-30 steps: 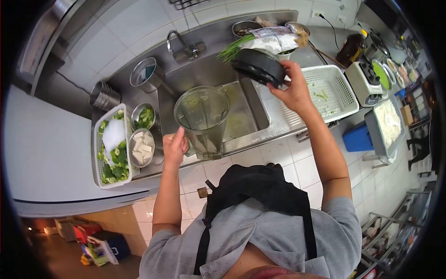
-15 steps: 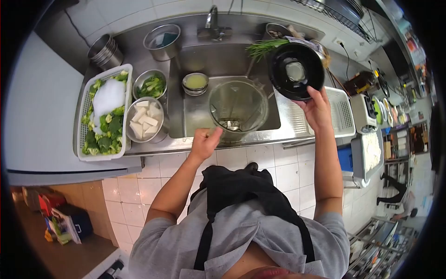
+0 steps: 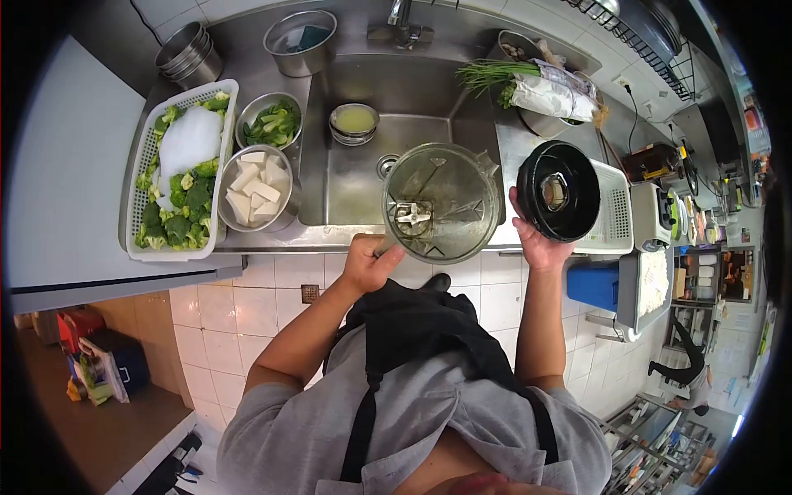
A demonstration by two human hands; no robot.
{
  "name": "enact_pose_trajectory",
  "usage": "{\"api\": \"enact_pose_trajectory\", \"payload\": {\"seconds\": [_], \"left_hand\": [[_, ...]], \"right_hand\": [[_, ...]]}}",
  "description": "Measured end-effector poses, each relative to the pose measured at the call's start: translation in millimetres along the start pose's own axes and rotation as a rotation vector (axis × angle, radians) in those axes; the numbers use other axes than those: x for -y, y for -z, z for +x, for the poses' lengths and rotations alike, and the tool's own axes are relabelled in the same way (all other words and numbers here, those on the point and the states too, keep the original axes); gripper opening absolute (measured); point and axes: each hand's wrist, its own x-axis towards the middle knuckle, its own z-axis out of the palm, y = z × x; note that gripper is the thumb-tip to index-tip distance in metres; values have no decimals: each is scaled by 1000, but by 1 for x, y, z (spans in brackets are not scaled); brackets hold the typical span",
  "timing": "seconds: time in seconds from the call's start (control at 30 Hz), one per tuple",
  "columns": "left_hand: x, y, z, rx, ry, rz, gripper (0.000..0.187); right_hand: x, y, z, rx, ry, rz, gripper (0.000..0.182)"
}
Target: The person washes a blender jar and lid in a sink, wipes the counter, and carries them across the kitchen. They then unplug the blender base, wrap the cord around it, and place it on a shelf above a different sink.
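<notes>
The kitchen is bright, with light from above. The steel sink (image 3: 363,177) shines with soft white glare. The picture is round and bends at the edges, with black corners. The far right side looks small and blurry.

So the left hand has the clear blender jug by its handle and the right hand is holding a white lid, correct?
Not quite. In the head view the round lid in the right hand is black, not white. The left hand does hold the clear plastic blender jug by its handle.
</notes>
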Motion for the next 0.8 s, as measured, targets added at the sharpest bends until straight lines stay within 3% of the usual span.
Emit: {"api": "enact_pose_trajectory", "payload": {"seconds": [0.07,0.13,0.2,0.27,0.33,0.4,0.5,0.57,0.8], "left_hand": [[-6,0,-1,15,-65,35,26],[-12,-2,0,18,-50,9,25],[-12,-3,0,13,-40,-15,24],[-8,-2,0,19,-12,5,25],[3,-1,-1,26,28,-33,25],[2,-1,-1,25,63,-72,25],[-9,-4,3,-11,58,-73,27],[-11,-5,4,-20,54,-85,27],[-7,-5,0,-47,92,-46,34]], "right_hand": [[-1,-1,-1,-34,31,-43,75],[-7,-32,5,-7,98,-393,74],[1,-54,6,-266,294,-616,87],[-4,-64,11,-2,280,-1087,94],[-20,-93,39,328,273,-1750,102],[-55,-125,55,494,262,-2164,84],[-84,-131,67,580,237,-2280,76],[-97,-134,70,649,236,-2548,72],[-106,-118,66,703,263,-2535,71]]}}
